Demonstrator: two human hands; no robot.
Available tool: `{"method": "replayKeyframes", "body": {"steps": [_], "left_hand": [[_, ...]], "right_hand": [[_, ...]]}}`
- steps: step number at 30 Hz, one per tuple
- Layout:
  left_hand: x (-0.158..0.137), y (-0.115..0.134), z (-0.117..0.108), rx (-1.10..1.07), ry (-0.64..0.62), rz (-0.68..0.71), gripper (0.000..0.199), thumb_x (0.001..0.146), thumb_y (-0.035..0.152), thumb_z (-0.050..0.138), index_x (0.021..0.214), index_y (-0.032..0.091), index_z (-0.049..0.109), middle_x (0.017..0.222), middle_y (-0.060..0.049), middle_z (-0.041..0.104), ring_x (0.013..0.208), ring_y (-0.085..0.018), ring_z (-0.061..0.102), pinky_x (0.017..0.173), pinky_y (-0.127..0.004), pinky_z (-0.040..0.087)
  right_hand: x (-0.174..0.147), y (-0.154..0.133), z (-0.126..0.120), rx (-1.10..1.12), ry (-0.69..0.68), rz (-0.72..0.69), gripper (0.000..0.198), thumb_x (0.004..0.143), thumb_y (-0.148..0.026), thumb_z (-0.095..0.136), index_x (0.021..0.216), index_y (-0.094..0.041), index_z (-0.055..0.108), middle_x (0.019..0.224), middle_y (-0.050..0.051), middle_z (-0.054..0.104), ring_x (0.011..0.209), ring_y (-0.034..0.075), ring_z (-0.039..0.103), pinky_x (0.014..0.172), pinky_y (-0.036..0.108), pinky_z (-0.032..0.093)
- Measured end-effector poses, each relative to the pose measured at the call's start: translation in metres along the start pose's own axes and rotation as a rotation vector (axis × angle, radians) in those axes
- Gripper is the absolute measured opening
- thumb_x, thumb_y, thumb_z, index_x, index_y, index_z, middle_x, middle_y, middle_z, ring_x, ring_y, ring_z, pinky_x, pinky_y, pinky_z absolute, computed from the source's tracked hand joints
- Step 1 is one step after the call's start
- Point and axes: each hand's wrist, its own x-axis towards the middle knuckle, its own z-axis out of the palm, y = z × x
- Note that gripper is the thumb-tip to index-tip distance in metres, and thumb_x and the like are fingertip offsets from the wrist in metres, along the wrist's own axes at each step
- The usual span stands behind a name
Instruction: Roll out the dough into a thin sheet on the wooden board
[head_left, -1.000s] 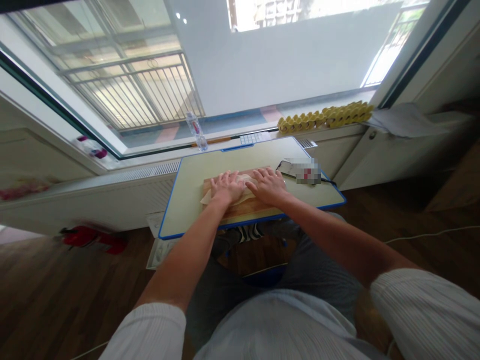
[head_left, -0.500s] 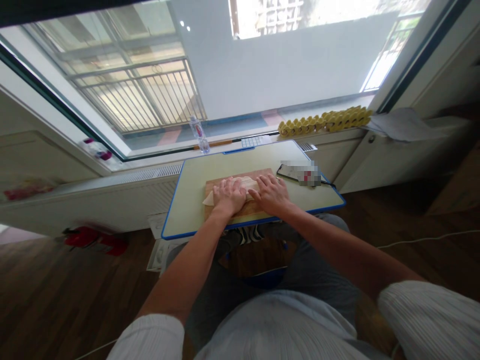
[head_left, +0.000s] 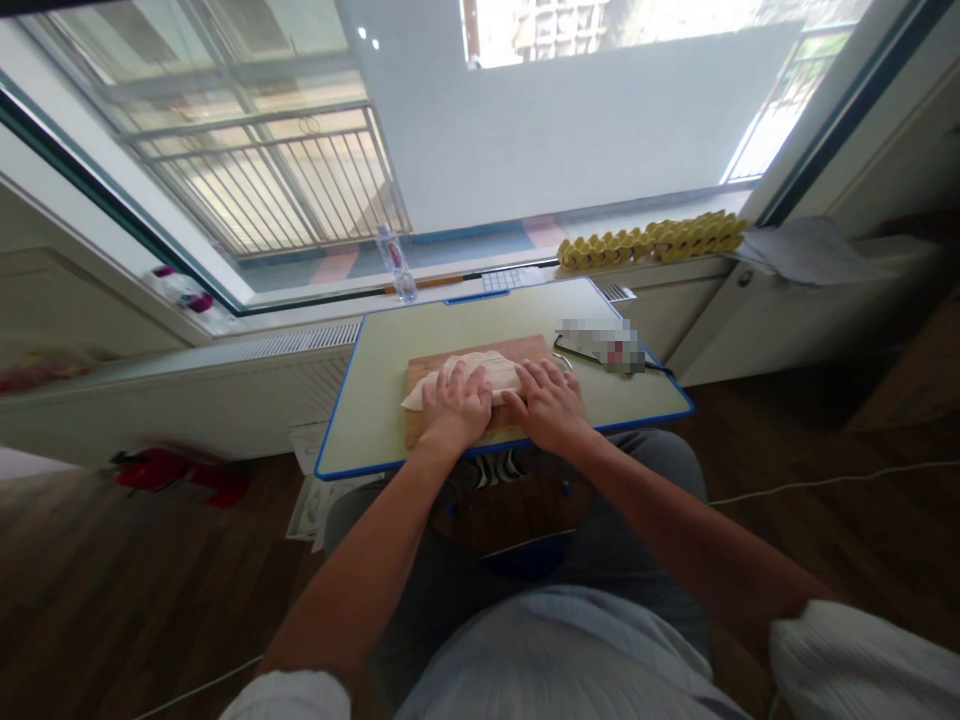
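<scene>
A long pale piece of dough (head_left: 496,372) lies across a wooden cutting board (head_left: 529,348), tapering to a point at its left end. My left hand (head_left: 456,405) rests on the left-middle part of the dough, palm down and fingers stretched out. On the right end lies my right hand (head_left: 551,400), its fingers also extended and its thumb toward the left hand. Part of the dough is hidden under both hands. The board sits on a small light-yellow table (head_left: 367,400) with a blue rim.
A phone (head_left: 577,348), partly blurred out, lies on the table right of the board. Along the window sill stand a clear plastic bottle (head_left: 397,265) and a yellow wavy tray-like stack (head_left: 649,243). Papers (head_left: 810,250) lie at right. A red object (head_left: 180,474) is on the floor at left.
Both hands have drawn slightly back toward my body, and more of the dough's far side shows. The view has shifted a little.
</scene>
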Motion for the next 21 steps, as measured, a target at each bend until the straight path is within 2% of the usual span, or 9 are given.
{"method": "replayKeyframes", "body": {"steps": [4, 7, 13, 17, 21], "left_hand": [[0.036, -0.007, 0.0, -0.037, -0.104, -0.001, 0.06, 0.107, 0.05, 0.024, 0.16, 0.031, 0.046, 0.17, -0.007, 0.038, 0.157, -0.033, 0.033, 0.126, -0.064, 0.026], [0.067, -0.014, 0.003, -0.079, -0.14, -0.007, 0.062, 0.105, 0.051, 0.026, 0.161, 0.031, 0.042, 0.172, -0.007, 0.035, 0.158, -0.033, 0.031, 0.126, -0.065, 0.024], [0.119, -0.023, 0.01, -0.116, -0.11, -0.037, 0.059, 0.102, 0.049, 0.033, 0.153, 0.026, 0.052, 0.166, -0.009, 0.045, 0.151, -0.029, 0.042, 0.125, -0.053, 0.035], [0.131, -0.025, 0.012, -0.117, -0.164, -0.047, 0.06, 0.102, 0.048, 0.035, 0.153, 0.023, 0.051, 0.166, -0.01, 0.044, 0.152, -0.028, 0.041, 0.125, -0.048, 0.035], [0.124, -0.024, 0.01, -0.13, -0.203, -0.027, 0.061, 0.102, 0.05, 0.032, 0.155, 0.026, 0.049, 0.168, -0.009, 0.042, 0.152, -0.03, 0.041, 0.126, -0.052, 0.033]], "right_hand": [[0.038, 0.003, 0.001, -0.046, -0.079, 0.008, 0.067, 0.107, -0.059, 0.02, 0.158, -0.025, 0.049, 0.169, 0.007, 0.04, 0.155, 0.037, 0.03, 0.121, 0.063, 0.027], [0.071, 0.007, 0.004, -0.036, -0.134, -0.003, 0.066, 0.108, -0.058, 0.02, 0.158, -0.026, 0.048, 0.169, 0.01, 0.04, 0.153, 0.04, 0.033, 0.119, 0.068, 0.028], [0.125, 0.016, 0.013, 0.051, -0.248, 0.01, 0.063, 0.107, -0.06, 0.026, 0.153, -0.028, 0.053, 0.166, 0.011, 0.043, 0.149, 0.04, 0.039, 0.115, 0.067, 0.035], [0.138, 0.019, 0.018, 0.052, -0.283, -0.001, 0.067, 0.106, -0.064, 0.024, 0.155, -0.026, 0.05, 0.168, 0.012, 0.04, 0.151, 0.041, 0.037, 0.116, 0.068, 0.033], [0.126, 0.017, 0.016, 0.033, -0.237, -0.019, 0.07, 0.105, -0.068, 0.025, 0.154, -0.026, 0.051, 0.166, 0.011, 0.044, 0.148, 0.04, 0.04, 0.116, 0.065, 0.035]]}}
